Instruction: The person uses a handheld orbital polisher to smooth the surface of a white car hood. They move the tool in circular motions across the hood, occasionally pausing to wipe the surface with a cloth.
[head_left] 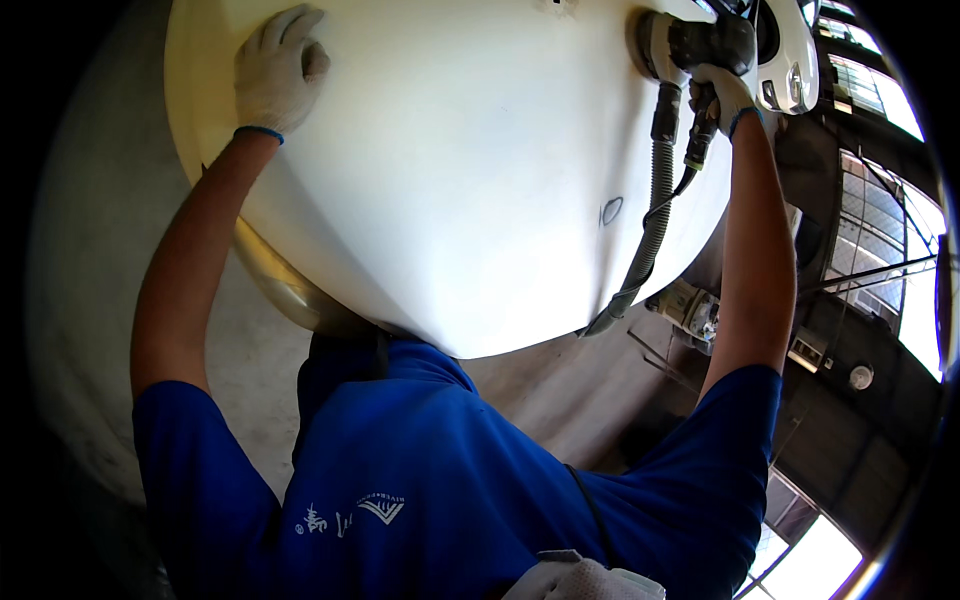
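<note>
A large white curved panel [450,200], which looks like a car hood, spreads out before me. My left hand [280,75], in a white knitted glove with a blue cuff, rests on its left part with fingers slightly bent and the thumb apart; I see nothing held in it. At the far right, my right hand [725,95], gloved the same way, is wrapped round the handle of a dark power sander [710,45]. The sander's round head is against the panel; its pad face is hidden. A ribbed grey hose [655,215] runs from it down over the panel's near edge.
A thin cable [686,182] trails beside the hose. A small dark ring-shaped mark [612,211] shows on the panel. Beyond the sander stands a white car part with a lamp [795,80]. A cylindrical container [690,308] stands below the panel's right edge. Windows [885,230] line the right wall.
</note>
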